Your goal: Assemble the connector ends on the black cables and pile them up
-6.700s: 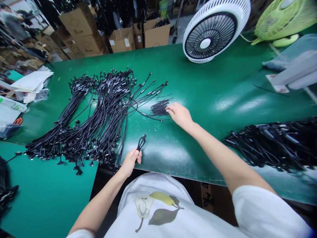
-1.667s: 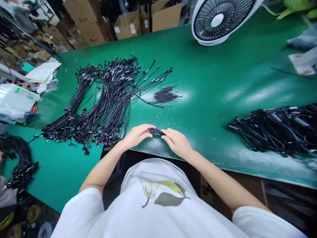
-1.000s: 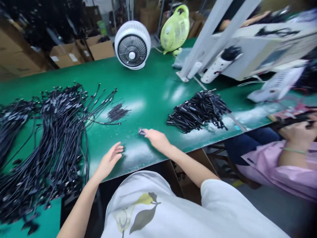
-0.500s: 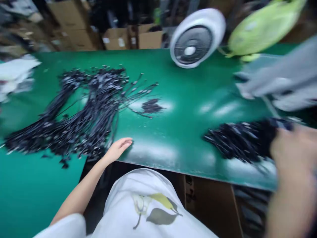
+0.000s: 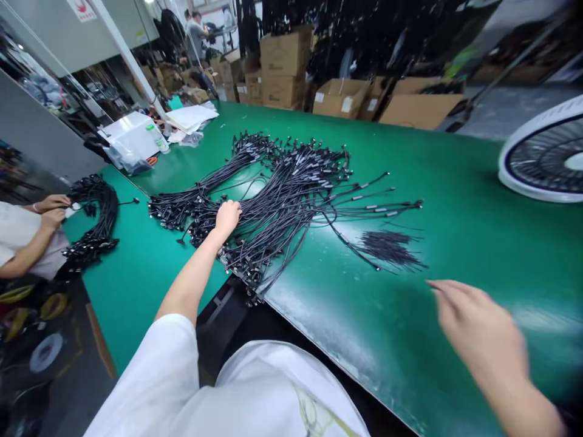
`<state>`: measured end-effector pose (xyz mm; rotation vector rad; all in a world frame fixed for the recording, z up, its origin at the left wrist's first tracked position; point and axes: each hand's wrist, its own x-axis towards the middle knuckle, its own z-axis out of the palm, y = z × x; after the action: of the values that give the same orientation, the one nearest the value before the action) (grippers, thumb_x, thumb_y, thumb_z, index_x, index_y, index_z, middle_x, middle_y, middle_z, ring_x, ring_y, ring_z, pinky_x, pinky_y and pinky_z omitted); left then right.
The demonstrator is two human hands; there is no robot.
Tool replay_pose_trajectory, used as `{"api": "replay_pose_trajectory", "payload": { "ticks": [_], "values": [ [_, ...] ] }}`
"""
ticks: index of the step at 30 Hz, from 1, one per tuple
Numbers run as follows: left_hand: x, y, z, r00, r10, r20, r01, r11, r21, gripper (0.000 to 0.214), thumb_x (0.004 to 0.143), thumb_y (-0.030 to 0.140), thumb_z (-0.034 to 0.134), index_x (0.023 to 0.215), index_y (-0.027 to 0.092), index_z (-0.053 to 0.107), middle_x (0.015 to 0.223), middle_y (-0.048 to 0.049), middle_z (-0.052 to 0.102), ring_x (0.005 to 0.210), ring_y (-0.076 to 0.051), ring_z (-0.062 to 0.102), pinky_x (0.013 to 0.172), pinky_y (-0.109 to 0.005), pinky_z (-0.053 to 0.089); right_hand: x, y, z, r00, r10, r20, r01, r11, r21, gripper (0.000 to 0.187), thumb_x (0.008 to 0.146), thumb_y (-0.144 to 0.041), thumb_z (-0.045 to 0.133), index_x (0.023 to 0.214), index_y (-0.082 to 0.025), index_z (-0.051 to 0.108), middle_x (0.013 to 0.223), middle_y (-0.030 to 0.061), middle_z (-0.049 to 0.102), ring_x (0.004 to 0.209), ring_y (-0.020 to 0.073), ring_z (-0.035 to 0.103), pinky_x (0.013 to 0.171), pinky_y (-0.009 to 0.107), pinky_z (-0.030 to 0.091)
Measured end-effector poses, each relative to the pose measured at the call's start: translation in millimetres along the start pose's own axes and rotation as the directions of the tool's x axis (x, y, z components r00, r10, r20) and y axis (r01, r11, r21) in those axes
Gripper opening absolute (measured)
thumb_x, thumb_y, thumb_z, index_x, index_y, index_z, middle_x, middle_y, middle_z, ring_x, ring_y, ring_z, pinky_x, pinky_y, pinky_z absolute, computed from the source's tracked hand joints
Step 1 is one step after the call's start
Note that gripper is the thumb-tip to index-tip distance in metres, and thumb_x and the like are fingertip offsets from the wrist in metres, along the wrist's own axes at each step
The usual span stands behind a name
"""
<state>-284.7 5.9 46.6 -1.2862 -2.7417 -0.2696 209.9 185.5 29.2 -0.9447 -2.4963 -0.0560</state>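
My left hand (image 5: 226,216) reaches out onto a big heap of black cables (image 5: 277,194) spread over the green table (image 5: 455,200); its fingers curl into the cables near the heap's near edge. My right hand (image 5: 478,331) hovers blurred above the bare table at the right, fingers stretched toward a small bundle of thin black ties (image 5: 387,249), with nothing seen in it.
A white fan (image 5: 544,159) stands at the right edge. Cardboard boxes (image 5: 341,97) line the far side. White papers and plastic bags (image 5: 150,130) lie at the far left. Another person's hands (image 5: 50,209) work beside a second cable bundle (image 5: 93,221) at the left.
The view has swung left. My left hand moved from the table's near edge onto the cable heap. My right hand came back from the finished pile at the right, now empty.
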Motion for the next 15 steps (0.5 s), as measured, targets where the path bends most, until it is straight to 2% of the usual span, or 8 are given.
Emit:
{"api": "replay_pose_trajectory", "payload": {
  "ticks": [2, 4, 6, 9, 12, 13, 15],
  "values": [
    [-6.6, 5.7, 3.2, 0.996, 0.088, -0.012, -0.088, 0.995, -0.04, 0.027, 0.092, 0.031, 0.051, 0.111, 0.015, 0.061, 0.113, -0.0153, 0.058, 0.108, -0.027, 0.05, 0.095, -0.04, 0.039, 26.7, -34.9, 19.1, 0.989, -0.133, 0.071, 0.122, 0.983, 0.138, 0.029, 0.092, -0.03, 0.041, 0.093, -0.031, 0.07, 0.1, 0.0105, 0.07, 0.085, 0.028, 0.067, 0.073, 0.043, 0.057],
    [-19.3, 16.3, 9.8, 0.973, 0.228, 0.043, -0.221, 0.967, -0.129, 0.029, 0.09, 0.036, 0.055, 0.108, 0.015, 0.062, 0.11, -0.0139, 0.059, 0.105, -0.026, 0.051, 0.094, -0.039, 0.039, 57.2, -73.3, 38.1, 0.952, -0.271, 0.145, 0.226, 0.937, 0.266, 0.029, 0.093, -0.027, 0.041, 0.096, -0.029, 0.069, 0.101, 0.0092, 0.07, 0.086, 0.0255, 0.068, 0.074, 0.041, 0.057],
    [-32.0, 27.5, 15.7, 0.937, 0.331, 0.11, -0.302, 0.928, -0.216, 0.022, 0.089, 0.034, 0.056, 0.098, 0.015, 0.064, 0.1, -0.0118, 0.061, 0.099, -0.025, 0.053, 0.091, -0.037, 0.041, 86.4, -111.4, 51.5, 0.905, -0.383, 0.183, 0.309, 0.891, 0.333, 0.03, 0.093, -0.024, 0.04, 0.099, -0.024, 0.069, 0.1, 0.009, 0.069, 0.087, 0.023, 0.067, 0.076, 0.039, 0.056],
    [-44.4, 40.5, 12.5, 0.937, 0.337, 0.093, -0.306, 0.919, -0.25, 0.022, 0.094, 0.027, 0.045, 0.097, 0.016, 0.063, 0.098, -0.0109, 0.062, 0.096, -0.023, 0.055, 0.088, -0.035, 0.042, 125.2, -164.2, 60.6, 0.867, -0.476, 0.147, 0.401, 0.842, 0.359, 0.032, 0.094, -0.021, 0.039, 0.115, -0.019, 0.063, 0.112, 0.0114, 0.065, 0.096, 0.0223, 0.064, 0.082, 0.038, 0.053],
    [-49.1, 48.4, -5.1, 0.937, 0.349, 0.019, -0.321, 0.883, -0.342, 0.029, 0.097, 0.03, 0.035, 0.101, 0.018, 0.062, 0.097, -0.0084, 0.062, 0.09, -0.02, 0.057, 0.082, -0.031, 0.042, 163.8, -206.9, 68.1, 0.847, -0.528, 0.057, 0.487, 0.815, 0.313, 0.042, 0.094, -0.021, 0.044, 0.135, -0.016, 0.048, 0.134, 0.0151, 0.052, 0.116, 0.025, 0.052, 0.092, 0.039, 0.047],
    [-49.8, 49.5, -11.9, 0.94, 0.342, 0.011, -0.309, 0.863, -0.4, 0.03, 0.098, 0.032, 0.034, 0.098, 0.019, 0.061, 0.091, -0.0061, 0.062, 0.083, -0.018, 0.057, 0.078, -0.029, 0.042, 176.8, -217.3, 71.4, 0.832, -0.551, 0.063, 0.516, 0.811, 0.277, 0.043, 0.093, -0.021, 0.047, 0.135, -0.015, 0.048, 0.136, 0.016, 0.05, 0.118, 0.0258, 0.05, 0.092, 0.039, 0.046],
    [-51.8, 48.3, -25.3, 0.952, 0.303, 0.052, -0.231, 0.818, -0.527, 0.029, 0.097, 0.032, 0.035, 0.09, 0.019, 0.06, 0.076, -0.0012, 0.059, 0.069, -0.014, 0.054, 0.069, -0.026, 0.04, 200.3, -230.7, 76.4, 0.793, -0.596, 0.129, 0.565, 0.797, 0.212, 0.031, 0.092, -0.021, 0.049, 0.121, -0.013, 0.058, 0.123, 0.0168, 0.057, 0.109, 0.0261, 0.053, 0.087, 0.039, 0.044]
  ]
}}
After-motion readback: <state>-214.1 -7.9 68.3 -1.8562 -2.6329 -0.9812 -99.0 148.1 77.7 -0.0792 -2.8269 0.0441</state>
